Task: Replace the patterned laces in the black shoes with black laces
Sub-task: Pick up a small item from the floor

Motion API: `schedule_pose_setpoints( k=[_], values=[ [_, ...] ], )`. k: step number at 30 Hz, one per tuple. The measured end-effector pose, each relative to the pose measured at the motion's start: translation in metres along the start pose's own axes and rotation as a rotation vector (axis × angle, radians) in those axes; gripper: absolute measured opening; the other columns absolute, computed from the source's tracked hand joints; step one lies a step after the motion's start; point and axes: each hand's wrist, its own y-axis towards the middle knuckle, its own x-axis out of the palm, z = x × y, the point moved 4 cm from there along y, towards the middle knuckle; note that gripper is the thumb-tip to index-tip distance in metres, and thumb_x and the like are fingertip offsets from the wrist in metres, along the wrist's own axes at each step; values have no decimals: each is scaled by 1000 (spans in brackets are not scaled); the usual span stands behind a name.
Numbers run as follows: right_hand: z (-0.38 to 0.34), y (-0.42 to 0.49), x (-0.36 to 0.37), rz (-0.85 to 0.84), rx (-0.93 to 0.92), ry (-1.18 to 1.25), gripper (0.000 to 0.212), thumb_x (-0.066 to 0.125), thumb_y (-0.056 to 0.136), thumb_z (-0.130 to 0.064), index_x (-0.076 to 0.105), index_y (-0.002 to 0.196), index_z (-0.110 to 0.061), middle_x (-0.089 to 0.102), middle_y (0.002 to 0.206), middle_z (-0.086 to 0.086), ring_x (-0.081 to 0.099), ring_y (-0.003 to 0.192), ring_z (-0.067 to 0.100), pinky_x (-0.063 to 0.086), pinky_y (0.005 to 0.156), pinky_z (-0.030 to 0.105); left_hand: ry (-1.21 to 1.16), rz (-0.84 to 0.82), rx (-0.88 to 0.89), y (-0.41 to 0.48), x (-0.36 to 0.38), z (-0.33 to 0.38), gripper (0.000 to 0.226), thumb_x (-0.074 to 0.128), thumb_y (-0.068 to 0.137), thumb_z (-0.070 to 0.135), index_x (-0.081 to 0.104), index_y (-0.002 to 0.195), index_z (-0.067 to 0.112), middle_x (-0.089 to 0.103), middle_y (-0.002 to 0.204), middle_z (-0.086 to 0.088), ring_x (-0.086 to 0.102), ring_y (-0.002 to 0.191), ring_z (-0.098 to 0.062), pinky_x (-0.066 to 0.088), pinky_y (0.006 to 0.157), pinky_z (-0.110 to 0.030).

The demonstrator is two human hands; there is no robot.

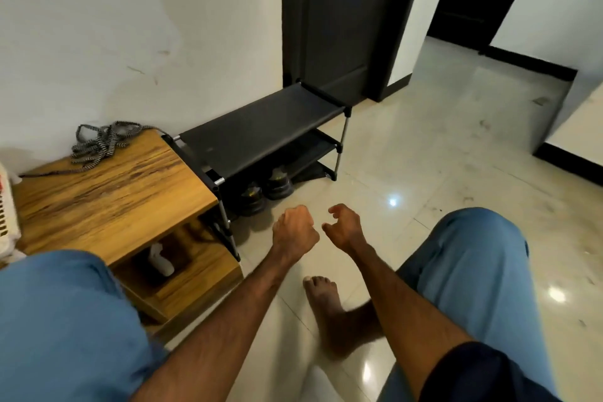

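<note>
Hovering mid-frame, the fisted, empty left hand and loosely curled, empty right hand sit near the black shoes under the black fabric-shelf rack, where a hasty grab may snag its metal post.

Wooden table beside shoe rack

patterned laces: looked like woven cloth cord, matt
side table, near left: wood grain, smooth, faintly shiny
shoe rack: matt black cloth shelves; bare metal tubes
black shoes: dull, matt
floor, right: smooth tiles, glossy, mirrored lights
wall, far left: matt paint, scuffed
trousers: blue cloth
</note>
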Motion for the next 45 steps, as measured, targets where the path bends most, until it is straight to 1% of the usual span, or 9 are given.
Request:
schedule_pose_setpoints(
  k=[8,11,18,21,27,32,37,41,45],
  values=[
    [82,-8,6,106,366,113,13,67,83,-4,76,89,-9,76,97,13,74,88,34,62,84,39,-19,-190,31,19,82,15,21,67,90,18,65,110,14,68,114,-6,66,107,-29,54,89,-36],
    [126,-9,21,137,512,89,14,64,87,-10,77,91,-6,76,96,12,72,92,31,50,73,24,-5,-284,-10,36,126,6,21,63,89,16,65,110,15,66,117,-5,64,111,-30,51,93,-36],
    [246,11,47,190,777,23,39,74,86,-39,68,100,-3,69,105,17,68,98,39,55,76,36,46,-471,-116,67,238,-23,24,61,86,14,64,111,18,64,120,-4,64,110,-29,50,92,-34],
    [276,22,52,169,773,-26,53,76,86,-50,61,101,-1,65,105,17,65,101,39,50,71,37,56,-534,-142,73,267,-29,24,61,86,13,67,109,19,64,120,-3,64,111,-28,50,90,-32],
    [301,22,77,29,830,-125,32,69,94,-22,59,113,1,64,115,20,64,108,39,42,71,33,59,-595,-206,83,305,-52,24,62,84,16,70,106,21,68,119,-2,66,110,-27,54,92,-33],
    [300,15,86,83,909,49,20,75,84,-11,71,103,-6,67,86,8,60,70,20,44,55,26,-98,-593,-310,89,320,-62,23,64,91,22,73,106,8,73,113,-10,68,109,-31,52,80,-28],
    [251,26,101,60,508,312,10,77,82,-10,80,90,-16,74,72,-6,66,62,0,53,63,15,-523,-653,-575,87,337,-64,42,68,95,39,68,119,4,74,110,-15,72,99,-30,63,72,-37],
    [239,44,96,-195,324,424,24,81,83,-10,79,107,-14,79,89,2,76,84,18,61,79,28,-549,-490,-557,101,336,-73,32,63,100,29,71,114,2,75,107,-14,73,95,-32,62,84,-44],
    [286,55,60,198,516,220,11,83,82,-18,80,92,-14,77,83,0,72,79,14,50,71,20,-622,-442,-555,109,334,-79,26,56,103,13,69,107,-10,74,91,-16,74,86,-35,61,83,-42]
  ],
)
